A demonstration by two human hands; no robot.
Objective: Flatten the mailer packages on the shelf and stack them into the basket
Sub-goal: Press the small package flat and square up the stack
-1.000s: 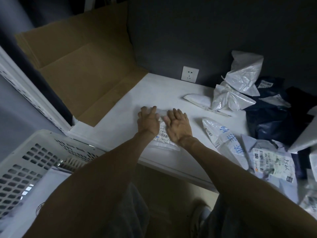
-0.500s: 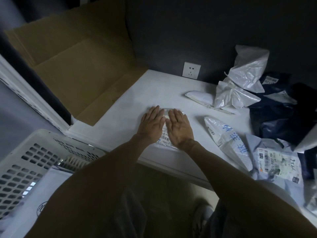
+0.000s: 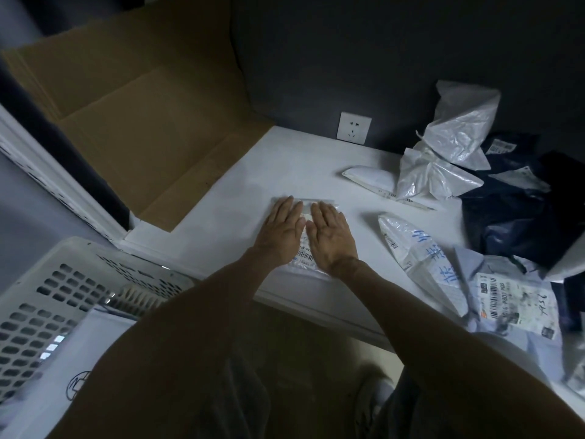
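A small clear mailer package (image 3: 304, 259) with a barcode label lies flat on the white shelf (image 3: 240, 191), near its front edge. My left hand (image 3: 280, 231) and my right hand (image 3: 330, 236) lie side by side on top of it, palms down, fingers straight, pressing it flat. The hands cover most of the package. The white perforated basket (image 3: 63, 296) stands at the lower left, below the shelf, with a flat white mailer (image 3: 53, 369) inside.
Flattened brown cardboard (image 3: 142, 131) leans at the shelf's back left. A wall socket (image 3: 354, 127) sits on the dark back wall. To the right lie several crumpled mailers: white ones (image 3: 456, 134), one with blue writing (image 3: 418, 251), a labelled one (image 3: 519, 299), dark ones (image 3: 519, 217).
Both hands have slid together and forward over the small package, fingers now straight and side by side. The package lies flatter under them.
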